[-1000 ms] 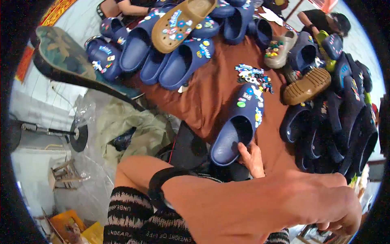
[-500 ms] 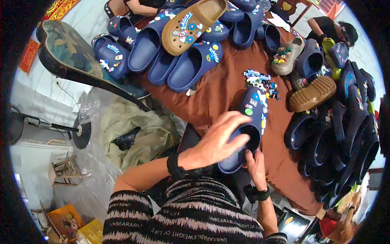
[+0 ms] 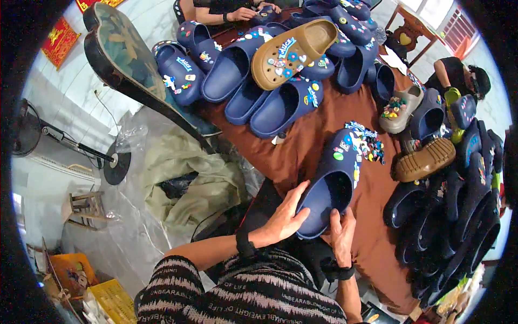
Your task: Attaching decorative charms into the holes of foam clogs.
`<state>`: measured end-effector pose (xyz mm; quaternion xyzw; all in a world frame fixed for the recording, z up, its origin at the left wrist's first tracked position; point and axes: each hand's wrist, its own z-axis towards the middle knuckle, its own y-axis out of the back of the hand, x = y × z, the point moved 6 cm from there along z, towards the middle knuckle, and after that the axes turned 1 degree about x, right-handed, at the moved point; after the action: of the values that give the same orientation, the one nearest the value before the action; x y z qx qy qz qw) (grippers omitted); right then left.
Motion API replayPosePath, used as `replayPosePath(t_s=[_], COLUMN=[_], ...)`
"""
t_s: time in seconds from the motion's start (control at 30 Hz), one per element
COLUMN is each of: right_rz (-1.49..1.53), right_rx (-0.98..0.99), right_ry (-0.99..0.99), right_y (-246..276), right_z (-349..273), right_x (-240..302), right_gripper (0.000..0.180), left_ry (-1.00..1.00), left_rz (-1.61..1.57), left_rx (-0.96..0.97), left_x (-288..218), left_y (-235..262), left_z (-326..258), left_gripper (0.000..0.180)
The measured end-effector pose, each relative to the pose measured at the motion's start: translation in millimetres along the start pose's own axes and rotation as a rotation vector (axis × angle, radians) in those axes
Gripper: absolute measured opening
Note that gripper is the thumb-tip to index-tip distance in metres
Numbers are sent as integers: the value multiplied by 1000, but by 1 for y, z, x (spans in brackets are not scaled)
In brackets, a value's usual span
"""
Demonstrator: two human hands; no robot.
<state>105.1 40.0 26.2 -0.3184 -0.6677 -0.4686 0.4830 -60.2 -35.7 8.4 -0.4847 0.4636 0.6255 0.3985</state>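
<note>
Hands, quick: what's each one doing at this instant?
Left hand: open, fingers spread against the heel end of the navy clog.
Right hand: fingers open, resting on the same clog's rear edge.

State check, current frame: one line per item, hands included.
Left hand: open palm resting on the heel rim of the navy clog.
Right hand: fingers against the same heel end.
Navy clog: upright on the brown table, charms on top.
Tan clog: tilted on top of blue ones, decorated.
Brown clog: sole up.
Loose charms: piled beside the navy clog.
</note>
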Motion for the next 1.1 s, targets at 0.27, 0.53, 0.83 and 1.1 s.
replayPosePath(t_s=[0.27,0.53,0.83,1.1], right_rz=[45,-69,-106,-248], right_rx=[218,403,446,509], right_ry=[-26,88,84,83], right_y=[-20,-55,-76,-84], right_z=[5,19,37,45], right_x=[13,10,10,11], right_gripper=[34,29,27,28], left_ry=[-55,-242,-80,149], left_rz=[-29,-12,66,226], left_rx=[-132,-667,-784,-634], left_x=[-10,-64,-48,18], left_y=[61,228,414,499], left_z=[13,59,168,223], left_gripper=[59,54,51,58])
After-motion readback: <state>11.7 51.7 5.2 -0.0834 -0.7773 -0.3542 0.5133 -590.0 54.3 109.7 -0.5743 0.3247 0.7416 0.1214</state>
